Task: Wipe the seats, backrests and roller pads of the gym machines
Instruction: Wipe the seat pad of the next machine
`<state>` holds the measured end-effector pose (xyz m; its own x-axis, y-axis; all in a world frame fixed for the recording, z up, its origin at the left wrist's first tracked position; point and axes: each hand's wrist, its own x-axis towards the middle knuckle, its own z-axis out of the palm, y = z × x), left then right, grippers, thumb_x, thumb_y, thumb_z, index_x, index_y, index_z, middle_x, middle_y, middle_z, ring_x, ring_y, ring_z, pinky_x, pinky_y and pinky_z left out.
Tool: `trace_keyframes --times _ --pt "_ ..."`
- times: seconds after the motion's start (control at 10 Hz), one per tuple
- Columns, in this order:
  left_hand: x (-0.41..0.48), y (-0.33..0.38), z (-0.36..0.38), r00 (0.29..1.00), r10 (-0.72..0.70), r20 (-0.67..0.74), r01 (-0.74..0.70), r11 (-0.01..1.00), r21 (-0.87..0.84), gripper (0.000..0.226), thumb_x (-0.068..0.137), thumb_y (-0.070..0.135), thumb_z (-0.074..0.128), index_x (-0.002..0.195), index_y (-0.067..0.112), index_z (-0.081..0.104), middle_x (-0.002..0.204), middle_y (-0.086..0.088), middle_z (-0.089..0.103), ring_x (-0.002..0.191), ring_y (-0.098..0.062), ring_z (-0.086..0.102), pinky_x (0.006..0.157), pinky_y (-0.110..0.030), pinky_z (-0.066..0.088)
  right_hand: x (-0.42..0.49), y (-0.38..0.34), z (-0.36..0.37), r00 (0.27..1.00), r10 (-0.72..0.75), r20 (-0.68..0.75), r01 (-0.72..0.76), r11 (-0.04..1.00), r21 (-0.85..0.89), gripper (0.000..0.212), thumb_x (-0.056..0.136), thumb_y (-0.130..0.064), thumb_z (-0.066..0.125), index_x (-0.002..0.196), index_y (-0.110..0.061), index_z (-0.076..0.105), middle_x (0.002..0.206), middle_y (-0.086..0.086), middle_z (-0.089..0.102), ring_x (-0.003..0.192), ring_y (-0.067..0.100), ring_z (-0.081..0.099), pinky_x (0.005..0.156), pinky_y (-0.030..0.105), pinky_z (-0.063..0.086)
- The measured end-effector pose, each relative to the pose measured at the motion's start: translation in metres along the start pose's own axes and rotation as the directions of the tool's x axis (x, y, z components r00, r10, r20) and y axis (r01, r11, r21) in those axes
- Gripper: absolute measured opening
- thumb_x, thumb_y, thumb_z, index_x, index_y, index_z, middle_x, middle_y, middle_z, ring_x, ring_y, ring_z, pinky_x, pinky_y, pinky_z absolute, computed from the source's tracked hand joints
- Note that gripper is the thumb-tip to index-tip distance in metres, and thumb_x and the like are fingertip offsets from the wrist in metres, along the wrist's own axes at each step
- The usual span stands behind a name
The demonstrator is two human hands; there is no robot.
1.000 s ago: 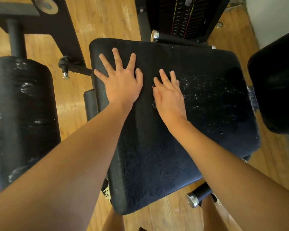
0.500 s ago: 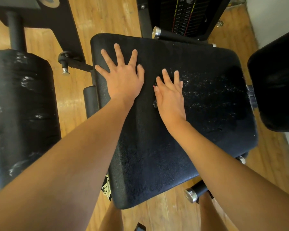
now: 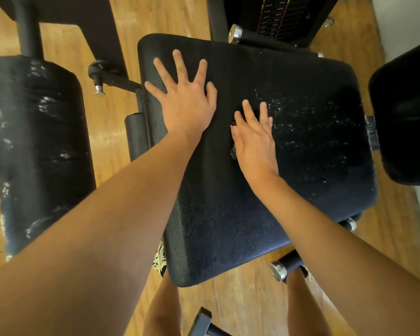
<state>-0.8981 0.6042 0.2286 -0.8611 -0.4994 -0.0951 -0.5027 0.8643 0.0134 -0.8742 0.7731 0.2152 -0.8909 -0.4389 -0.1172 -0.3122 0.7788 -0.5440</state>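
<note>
Here, you are leaning over the black seat [image 3: 228,214] at centre frame, the roller pad [image 3: 34,146] standing apart at its left. Your left hand [image 3: 187,103] is pressing flat on the seat, fingers spread, holding nothing; your right hand [image 3: 255,139] is lying flat beside it, fingers straight, near pale speckles [image 3: 301,112].

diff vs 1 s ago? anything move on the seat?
The right hand slid slightly toward the person across the seat. Nothing was taken hold of or let go. The left hand stayed flat, fingers spread, near the seat's far left corner. The roller pad is unchanged.
</note>
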Motion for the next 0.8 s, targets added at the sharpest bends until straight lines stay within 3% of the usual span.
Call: trace_keyframes --times 0.3,0.4,0.6,0.8 --pt "0.001 0.000 0.001 1.000 -0.004 -0.003 0.004 1.000 -0.008 0.057 0.105 0.051 0.020 0.160 0.038 0.026 0.171 -0.014 0.008 0.153 -0.053 -0.001 0.113 -0.078 0.009 -0.065 0.008 0.004 1.000 -0.024 -0.020 0.024 0.999 0.027 0.041 0.107 -0.023 0.043 0.139 -0.003 0.061 0.159 0.012 0.042 0.154 0.043 0.017 0.123 0.058 0.016" --pt "0.001 0.000 0.000 1.000 -0.002 -0.005 0.002 1.000 -0.008 0.057 0.105 0.051 0.020 0.160 0.038 0.026 0.171 -0.014 0.008 0.153 -0.053 -0.001 0.113 -0.078 0.009 -0.050 0.006 0.003 0.999 -0.027 -0.027 0.027 1.000 0.012 0.038 0.107 -0.019 0.048 0.138 -0.002 0.061 0.159 0.014 0.042 0.153 0.045 0.019 0.123 0.059 0.016" --pt "0.000 0.000 0.000 1.000 0.000 -0.002 0.000 1.000 0.005 0.057 0.105 0.051 0.020 0.160 0.038 0.025 0.171 -0.014 0.008 0.153 -0.053 -0.001 0.113 -0.078 0.010 0.001 -0.002 -0.002 0.999 0.037 -0.008 -0.036 0.999 0.014 0.041 0.110 -0.019 0.044 0.148 -0.005 0.051 0.167 0.012 0.028 0.156 0.042 0.006 0.126 0.053 0.009" --pt "0.000 0.000 0.000 1.000 -0.004 0.006 0.004 1.000 0.008 0.057 0.105 0.051 0.019 0.161 0.038 0.024 0.171 -0.014 0.007 0.153 -0.053 0.000 0.114 -0.078 0.009 -0.058 0.014 0.006 0.997 -0.048 -0.057 0.048 0.999 0.002 0.038 0.105 -0.013 0.053 0.141 -0.004 0.058 0.161 0.014 0.038 0.154 0.043 0.016 0.124 0.059 0.018"
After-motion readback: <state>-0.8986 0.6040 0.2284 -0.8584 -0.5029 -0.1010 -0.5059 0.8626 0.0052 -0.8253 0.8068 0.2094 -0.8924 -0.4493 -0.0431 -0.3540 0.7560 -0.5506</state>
